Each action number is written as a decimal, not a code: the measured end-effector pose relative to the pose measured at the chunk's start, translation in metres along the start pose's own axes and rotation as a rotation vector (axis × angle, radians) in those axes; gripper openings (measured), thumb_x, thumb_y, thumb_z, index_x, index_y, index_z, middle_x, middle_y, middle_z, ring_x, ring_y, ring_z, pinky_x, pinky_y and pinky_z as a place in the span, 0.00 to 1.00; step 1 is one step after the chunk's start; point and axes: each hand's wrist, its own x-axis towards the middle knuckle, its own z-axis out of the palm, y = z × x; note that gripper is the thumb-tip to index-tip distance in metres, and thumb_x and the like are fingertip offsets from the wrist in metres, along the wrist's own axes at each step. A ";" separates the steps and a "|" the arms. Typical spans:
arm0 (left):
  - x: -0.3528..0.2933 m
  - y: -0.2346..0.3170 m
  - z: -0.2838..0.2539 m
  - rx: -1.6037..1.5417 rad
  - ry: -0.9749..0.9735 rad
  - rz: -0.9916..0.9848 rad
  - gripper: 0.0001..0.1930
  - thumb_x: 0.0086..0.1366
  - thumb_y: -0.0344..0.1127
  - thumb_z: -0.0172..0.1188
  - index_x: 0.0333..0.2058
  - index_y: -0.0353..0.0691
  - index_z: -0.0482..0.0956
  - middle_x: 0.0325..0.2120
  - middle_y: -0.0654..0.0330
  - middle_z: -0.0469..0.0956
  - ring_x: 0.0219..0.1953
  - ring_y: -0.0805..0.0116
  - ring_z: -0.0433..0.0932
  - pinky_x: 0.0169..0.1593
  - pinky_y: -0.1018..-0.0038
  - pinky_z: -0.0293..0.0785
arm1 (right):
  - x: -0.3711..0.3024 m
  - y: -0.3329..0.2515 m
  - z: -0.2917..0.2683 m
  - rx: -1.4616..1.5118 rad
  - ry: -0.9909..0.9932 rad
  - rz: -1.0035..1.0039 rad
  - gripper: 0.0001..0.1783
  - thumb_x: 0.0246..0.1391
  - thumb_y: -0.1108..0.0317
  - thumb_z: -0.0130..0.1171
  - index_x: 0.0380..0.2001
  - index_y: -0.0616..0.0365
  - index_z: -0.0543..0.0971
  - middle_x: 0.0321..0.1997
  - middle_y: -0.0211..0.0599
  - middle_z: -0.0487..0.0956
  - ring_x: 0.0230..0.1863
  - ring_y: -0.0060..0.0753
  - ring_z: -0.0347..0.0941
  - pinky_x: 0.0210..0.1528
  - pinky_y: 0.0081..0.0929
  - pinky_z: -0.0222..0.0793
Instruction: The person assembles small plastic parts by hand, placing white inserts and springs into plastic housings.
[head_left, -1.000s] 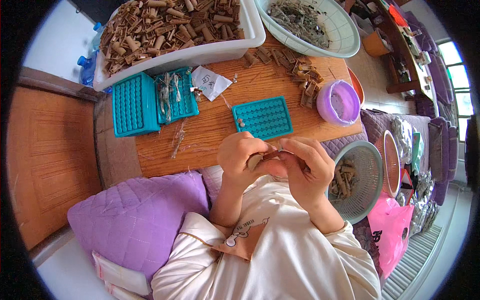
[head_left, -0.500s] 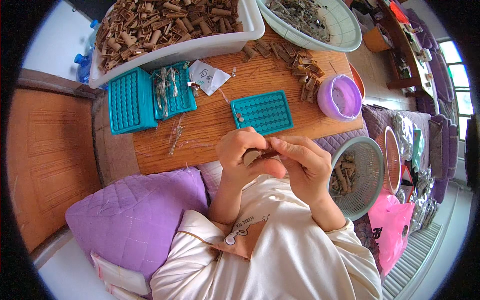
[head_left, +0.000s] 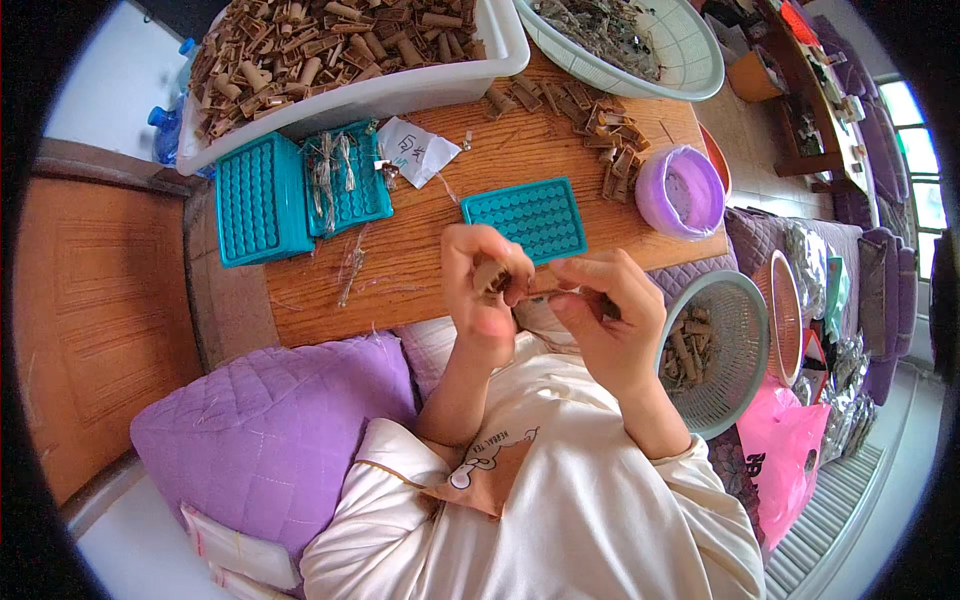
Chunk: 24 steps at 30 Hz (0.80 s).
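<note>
Above my lap, at the table's near edge, my left hand (head_left: 478,290) is closed around a brown half-tube piece (head_left: 490,276), its hollow end turned up. My right hand (head_left: 615,310) is pinched close beside it, thumb and forefinger on a thin brown strip (head_left: 545,284) that spans the gap between the hands. Something dark is tucked under my right fingers, too hidden to name. Just beyond my fingertips lies a teal tray (head_left: 545,220) with rows of round hollows. My left hand covers its near left corner.
A white tub (head_left: 505,60) of brown tube pieces stands far left, with a stack of teal trays (head_left: 260,200) in front. Loose brown pieces (head_left: 620,150) lie near a purple bowl (head_left: 650,205). A grey basket (head_left: 745,400) sits at my right, a mesh basin (head_left: 690,75) beyond.
My hands have drawn slightly apart, and the left has turned so the half-tube's hollow end shows. The small round bits on the tray's near left are now hidden behind my left hand.
</note>
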 end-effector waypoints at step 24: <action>-0.018 -0.002 -0.002 -0.119 -0.004 -0.035 0.24 0.46 0.39 0.62 0.40 0.40 0.62 0.37 0.49 0.72 0.36 0.57 0.74 0.42 0.61 0.72 | -0.003 -0.003 0.009 0.080 0.120 -0.074 0.07 0.36 0.79 0.59 0.23 0.60 0.73 0.17 0.32 0.69 0.14 0.19 0.62 0.14 0.14 0.54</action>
